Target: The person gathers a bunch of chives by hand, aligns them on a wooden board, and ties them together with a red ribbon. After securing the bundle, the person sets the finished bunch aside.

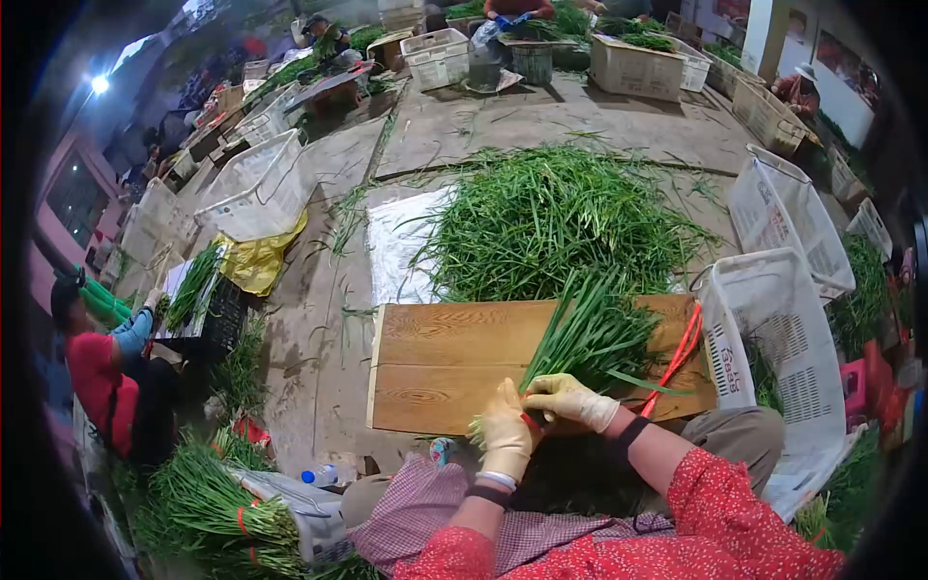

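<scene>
A bunch of garlic chives [597, 333] lies across the right half of a wooden board [440, 362], leaves pointing away from me. My left hand [507, 433], in a pale glove, is wrapped round its stem end near the board's front edge. My right hand [572, 401], gloved too, is closed close beside it. Between both hands a bit of red tie [530, 418] shows at the stems, and the right fingers pinch at it. More red ties [677, 358] lie on the board's right end. Behind the board rises a heap of loose chives [570, 217].
White plastic crates [773, 338] stand at my right, another crate [259, 188] at the left. Tied chive bundles [242, 517] and a bottle [324, 476] are at my lower left. A person in red [101, 387] sits at the left; others work at the back.
</scene>
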### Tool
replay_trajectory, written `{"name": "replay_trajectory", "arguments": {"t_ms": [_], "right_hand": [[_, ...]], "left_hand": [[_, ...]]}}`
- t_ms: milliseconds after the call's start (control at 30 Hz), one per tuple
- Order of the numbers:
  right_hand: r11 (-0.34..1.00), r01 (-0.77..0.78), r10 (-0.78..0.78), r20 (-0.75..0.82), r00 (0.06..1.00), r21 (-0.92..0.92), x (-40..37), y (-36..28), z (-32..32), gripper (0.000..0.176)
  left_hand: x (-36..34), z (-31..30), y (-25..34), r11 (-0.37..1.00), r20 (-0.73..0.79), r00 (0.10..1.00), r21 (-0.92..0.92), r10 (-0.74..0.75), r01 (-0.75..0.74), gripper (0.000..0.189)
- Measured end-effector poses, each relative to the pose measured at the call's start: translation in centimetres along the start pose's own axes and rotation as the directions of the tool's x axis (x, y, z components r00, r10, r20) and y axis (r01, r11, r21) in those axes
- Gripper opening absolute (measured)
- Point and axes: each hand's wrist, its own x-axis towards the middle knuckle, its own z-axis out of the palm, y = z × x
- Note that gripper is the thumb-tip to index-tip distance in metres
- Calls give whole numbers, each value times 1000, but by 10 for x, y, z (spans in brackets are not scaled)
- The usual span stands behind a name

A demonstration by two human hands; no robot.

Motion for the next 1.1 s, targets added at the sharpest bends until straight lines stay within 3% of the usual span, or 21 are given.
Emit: {"name": "replay_trajectory", "arguments": {"t_ms": [33,67,133,233,267,300,333,400,433,467,500,600,633,733,767,867,900,1000,1100], "right_hand": [[999,48,-48,28,998,-6,-2,3,1,12],[998,33,-32,8,999,-60,-9,8,1,12],[964,121,-132,-33,991,-235,-19,12,1,10],[793,410,-483,-56,874,-451,-21,43,4,10],[819,392,-464,-83,882,-420,-26,53,10,10],[834,385,-455,-99,885,-395,-27,57,13,9],[839,389,-458,-106,883,-381,-25,57,13,9],[797,426,-513,-107,852,-428,-23,58,13,9],[892,315,-362,-97,927,-325,-29,46,11,10],[958,181,-200,-64,978,-223,-37,32,11,12],[893,331,-349,-6,937,-304,-37,40,6,23],[746,465,-612,-217,760,-477,-61,15,9,32],[808,348,-505,-255,825,-475,-70,7,10,36],[612,284,-551,-141,822,-738,-68,-3,22,36],[543,268,-543,-90,835,-796,-61,2,24,36],[446,285,-487,37,873,-848,-46,12,28,29],[440,332,-532,56,845,-834,-41,12,28,23],[324,204,-363,78,929,-924,-27,11,28,19],[451,214,-433,-3,901,-867,-21,21,27,17]], "left_hand": [[3,-17,4,995,108,993,89,42,-51,108],[5,-30,12,995,227,974,97,-15,-7,108],[14,-38,19,984,343,939,178,-32,-31,104],[4,-23,11,896,53,970,372,239,-241,98],[4,-21,15,884,122,981,428,149,-187,91],[4,-11,9,943,221,975,316,34,-105,83],[14,-16,13,978,311,948,210,-68,1,75],[28,-37,22,986,501,852,139,-155,98,77],[35,-51,31,983,588,787,107,-185,150,78],[33,-53,34,984,568,806,143,-167,104,70],[32,-50,32,985,543,824,139,-162,102,69],[25,-45,26,991,432,894,103,-119,82,52],[20,-44,24,994,385,918,85,-98,71,43],[26,-39,20,988,489,861,117,-143,98,44],[23,-27,10,993,484,870,114,-90,40,48],[20,6,-13,998,326,944,-23,-45,56,32],[19,3,-13,1000,335,942,5,-30,30,33],[14,-6,-10,1000,294,956,22,8,-15,38],[11,-4,-7,999,290,957,34,-18,8,48]]}}
